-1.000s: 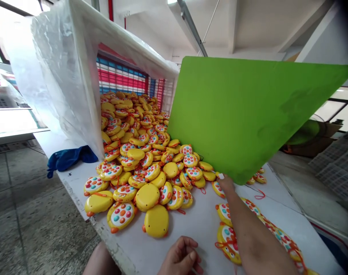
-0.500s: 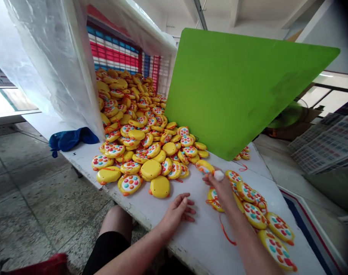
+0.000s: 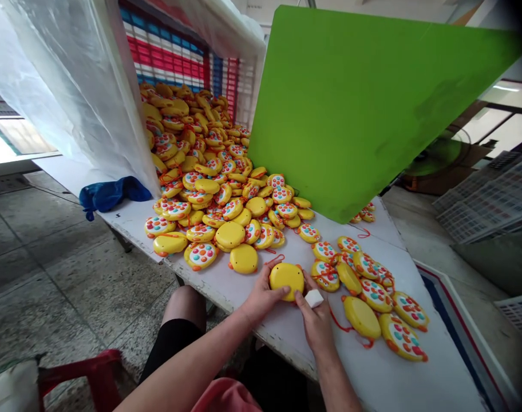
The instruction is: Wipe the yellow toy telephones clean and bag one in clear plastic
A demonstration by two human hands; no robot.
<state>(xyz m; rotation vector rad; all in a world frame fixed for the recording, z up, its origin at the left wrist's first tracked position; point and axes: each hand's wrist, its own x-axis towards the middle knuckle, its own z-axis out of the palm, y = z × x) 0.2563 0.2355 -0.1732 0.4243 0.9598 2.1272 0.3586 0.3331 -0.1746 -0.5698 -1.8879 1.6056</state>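
Note:
A yellow toy [image 3: 287, 279] with its plain back and small screw holes facing up is held between both hands, just over the table's near edge. My left hand [image 3: 261, 300] grips its left side, thumb on the back. On the right side, my right hand [image 3: 316, 326] holds it with thumb and fingers. That hand also carries a small white block [image 3: 314, 298], perhaps a sponge or eraser. A large pile of similar toys [image 3: 230, 234], many showing white faces with coloured buttons, spreads beyond my left hand. Several more toys [image 3: 376, 294] lie to the right, some with red cords.
A big green board [image 3: 355, 109] stands tilted behind the toys. At the left, plastic sheeting [image 3: 84, 97] hangs beside a striped mesh crate [image 3: 170, 57]. A blue cloth [image 3: 115, 195] lies on the white table [image 3: 287, 355]. Below left is a red stool [image 3: 100, 375].
My right hand has come back toward me from the middle of the table. My left hand, open before, has closed on the yellow toy. The view has tilted down.

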